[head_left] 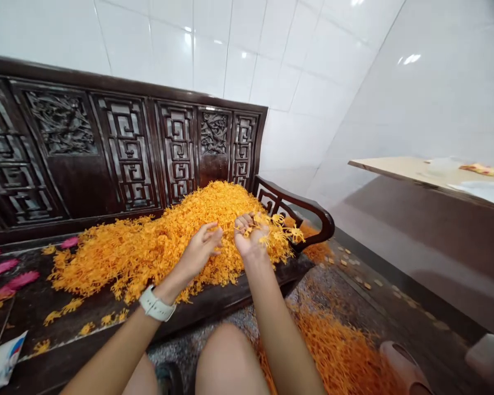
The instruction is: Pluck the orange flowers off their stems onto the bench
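A heaped mass of small orange flower-like sprigs [156,258] covers the seat of a dark carved wooden bench [127,153] and rises against its backrest. My right hand [249,236] is palm up above the pile, its fingers curled around a loose clump of orange sprigs [275,230]. My left hand [200,249] hovers just beside it, fingers apart and over the heap, with nothing visible in it. A white strap watch [156,304] circles my left wrist.
Pink sprigs [20,277] lie at the bench's left end, near a crumpled printed packet [0,362]. Orange sprigs [333,351] are spilled on the floor by my knees. A pink slipper [403,367] sits lower right; a pale table [395,170] stands right.
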`<state>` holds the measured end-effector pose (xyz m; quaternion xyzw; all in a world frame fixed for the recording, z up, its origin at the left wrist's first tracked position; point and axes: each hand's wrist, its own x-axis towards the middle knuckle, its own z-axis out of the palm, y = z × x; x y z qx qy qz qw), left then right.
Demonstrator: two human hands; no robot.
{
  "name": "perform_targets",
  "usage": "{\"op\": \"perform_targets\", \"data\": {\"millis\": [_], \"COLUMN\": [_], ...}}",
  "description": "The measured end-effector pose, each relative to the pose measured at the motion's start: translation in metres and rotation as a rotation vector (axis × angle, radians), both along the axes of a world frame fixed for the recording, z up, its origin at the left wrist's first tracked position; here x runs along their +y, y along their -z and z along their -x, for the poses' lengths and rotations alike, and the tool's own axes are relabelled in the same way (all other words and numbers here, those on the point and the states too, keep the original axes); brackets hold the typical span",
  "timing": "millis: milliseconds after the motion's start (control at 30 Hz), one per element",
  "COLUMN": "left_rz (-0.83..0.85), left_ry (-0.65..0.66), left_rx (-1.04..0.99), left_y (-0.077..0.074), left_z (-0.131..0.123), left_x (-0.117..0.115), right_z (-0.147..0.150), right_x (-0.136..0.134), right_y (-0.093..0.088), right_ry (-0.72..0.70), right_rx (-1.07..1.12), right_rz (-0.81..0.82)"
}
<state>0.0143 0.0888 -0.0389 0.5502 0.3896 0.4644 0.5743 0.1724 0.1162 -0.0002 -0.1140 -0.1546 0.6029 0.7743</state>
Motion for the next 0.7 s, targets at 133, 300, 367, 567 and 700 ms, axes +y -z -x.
{"op": "perform_targets", "data": {"millis": [133,300,367,567,700], "left_rz": [0.024,-0.02,-0.021,0.021,0.02], "left_ry": [0.036,0.161,0.198,0.309,0.366], "left_rx": [-0.053,0.153,0.171,0.105,0.071], "left_y": [0.004,0.01,0.01,0.013,0.005], "left_z": [-0.011,0.008,0.008,-0.002,0.003], "left_x": [0.006,0.016,0.014,0.005,0.002], "right_z": [-0.003,-0.02,-0.025,-0.037,-0.044], "right_x": [-0.001,-0.002,0.0,0.0,-0.005], "right_y": [0.004,0.006,0.008,0.014,0.011], "right_ry": [-0.001,-0.025,-0.025,0.012,0.008], "right_rx": [-0.04,-0.206,-0.238,-0.262,-0.278], "right_rz": [0.012,0.023,0.029,0.068,0.013]}}
